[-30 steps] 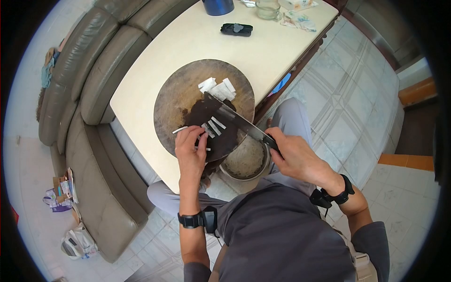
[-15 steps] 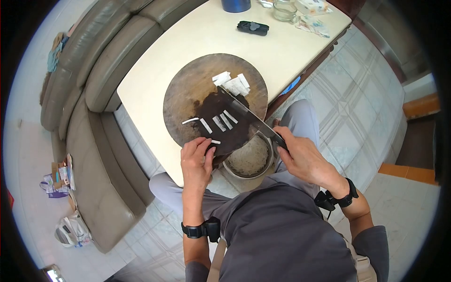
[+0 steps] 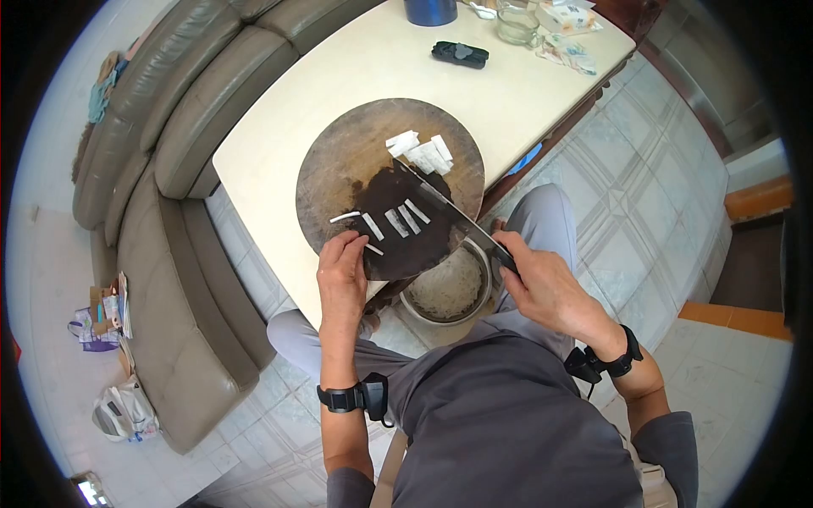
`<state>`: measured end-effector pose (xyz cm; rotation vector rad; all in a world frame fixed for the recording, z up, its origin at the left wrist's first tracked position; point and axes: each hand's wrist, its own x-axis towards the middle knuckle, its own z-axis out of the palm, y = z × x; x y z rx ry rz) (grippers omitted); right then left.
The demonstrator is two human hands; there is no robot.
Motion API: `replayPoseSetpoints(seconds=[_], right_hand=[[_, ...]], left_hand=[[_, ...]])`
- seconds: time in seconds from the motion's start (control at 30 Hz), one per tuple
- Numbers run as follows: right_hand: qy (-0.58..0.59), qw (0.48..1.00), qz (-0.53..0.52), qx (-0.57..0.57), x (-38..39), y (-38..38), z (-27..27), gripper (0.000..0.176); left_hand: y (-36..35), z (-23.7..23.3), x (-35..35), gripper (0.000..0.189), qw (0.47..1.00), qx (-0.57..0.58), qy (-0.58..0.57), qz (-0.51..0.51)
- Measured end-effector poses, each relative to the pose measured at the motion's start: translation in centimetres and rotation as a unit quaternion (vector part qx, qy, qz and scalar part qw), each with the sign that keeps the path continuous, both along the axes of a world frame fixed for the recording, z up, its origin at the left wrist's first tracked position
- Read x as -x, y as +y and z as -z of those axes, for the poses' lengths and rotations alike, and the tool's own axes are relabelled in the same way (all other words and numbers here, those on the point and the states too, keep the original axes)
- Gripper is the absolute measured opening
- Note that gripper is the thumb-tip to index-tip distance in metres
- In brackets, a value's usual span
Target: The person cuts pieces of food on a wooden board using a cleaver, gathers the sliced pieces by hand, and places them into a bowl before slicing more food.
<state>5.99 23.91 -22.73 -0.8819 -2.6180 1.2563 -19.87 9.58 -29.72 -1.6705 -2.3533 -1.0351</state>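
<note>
A round wooden chopping board [image 3: 339,161] lies at the table's near end, its middle dark and wet-looking. At its lower left edge, my left hand [image 3: 342,269] has its fingertips drawn together at one end of a thin white strip [image 3: 373,249]. My right hand [image 3: 546,284] grips the black handle of a kitchen knife [image 3: 445,199]; the blade slants across the board and its tip reaches the white pieces. Several flat white pieces [image 3: 423,155] are heaped at the far side. More cut strips [image 3: 397,223] lie spaced out on the dark patch.
Below the board's edge stands a metal pot [image 3: 449,288] holding pale, finely shredded stuff. On the cream table [image 3: 262,127] are a black pouch-like object [image 3: 460,54], a blue container [image 3: 431,10] and a glass mug [image 3: 517,24]. A grey leather sofa [image 3: 169,296] runs along the left.
My left hand has moved left and slightly up along the board, and the white strip at its fingertips has shifted with it. My right hand and the knife stay nearly in place.
</note>
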Motion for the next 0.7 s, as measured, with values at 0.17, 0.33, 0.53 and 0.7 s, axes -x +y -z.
replayPoseSetpoints(seconds=[0.17,0.33,0.53,0.7], right_hand=[[-0.009,1.000,0.002,0.012,0.1,0.1,-0.1,0.038],[0.000,1.000,0.001,0.009,0.1,0.3,0.1,0.037],[0.006,1.000,0.006,0.028,0.1,0.5,0.2,0.037],[0.003,0.999,0.006,0.034,0.2,0.5,0.2,0.036]], left_hand=[[1.0,-1.8,-0.3,0.025,1.000,0.016,-0.010,0.001],[2.4,-1.5,-0.1,0.035,0.998,0.060,-0.020,0.019],[2.7,-1.5,0.7,0.038,0.995,0.070,-0.070,0.009],[2.7,-1.1,0.6,0.040,0.989,0.051,-0.134,0.027]])
